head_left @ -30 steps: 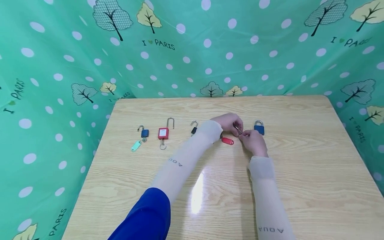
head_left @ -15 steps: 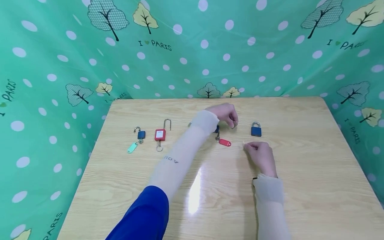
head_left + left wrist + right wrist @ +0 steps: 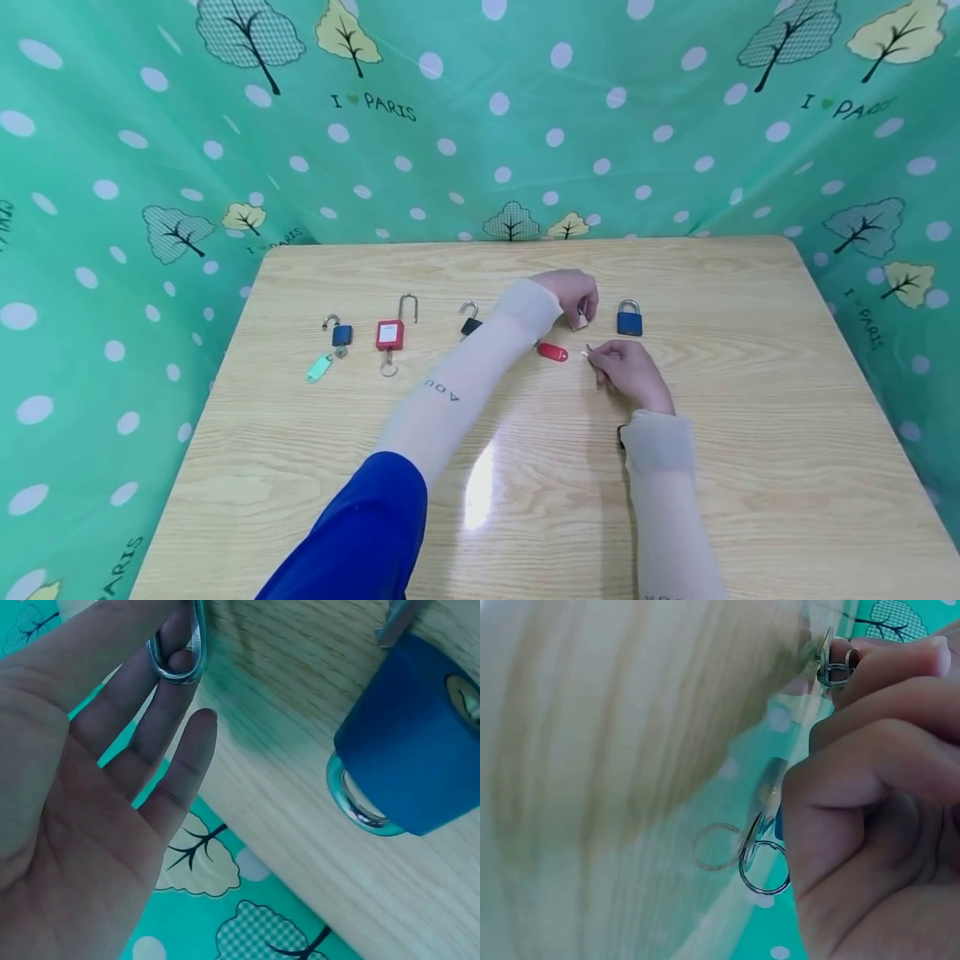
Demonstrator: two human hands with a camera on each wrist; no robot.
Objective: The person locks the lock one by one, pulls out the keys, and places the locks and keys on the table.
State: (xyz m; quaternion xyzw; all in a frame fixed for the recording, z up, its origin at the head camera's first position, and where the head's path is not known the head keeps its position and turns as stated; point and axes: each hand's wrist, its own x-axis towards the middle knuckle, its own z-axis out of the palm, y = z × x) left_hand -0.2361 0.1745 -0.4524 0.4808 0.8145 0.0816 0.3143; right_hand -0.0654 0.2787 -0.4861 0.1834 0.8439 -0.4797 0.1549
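My left hand (image 3: 572, 293) pinches a small silver padlock (image 3: 580, 322) just above the table; in the left wrist view its metal shackle (image 3: 180, 664) shows between the fingers. My right hand (image 3: 632, 367) holds a small key (image 3: 587, 351) in its fingertips, close to that padlock but apart from it. A metal ring (image 3: 838, 673) shows at those fingertips in the right wrist view. Beyond the right hand lies a blue padlock (image 3: 629, 320) with its shackle closed. A red tag (image 3: 552, 352) lies left of the key; its padlock is hidden under my left forearm.
Left on the table lie a small blue padlock (image 3: 342, 335) with a mint tag (image 3: 319, 367), a red padlock (image 3: 389, 334) and a black padlock (image 3: 471, 326), all with open shackles. A green patterned curtain (image 3: 450, 125) hangs behind the wooden table (image 3: 750, 467).
The hands, together a second ago, moved apart; the right hand drew back with the key, then moved left and nearer again. The left hand keeps hold of the small padlock.
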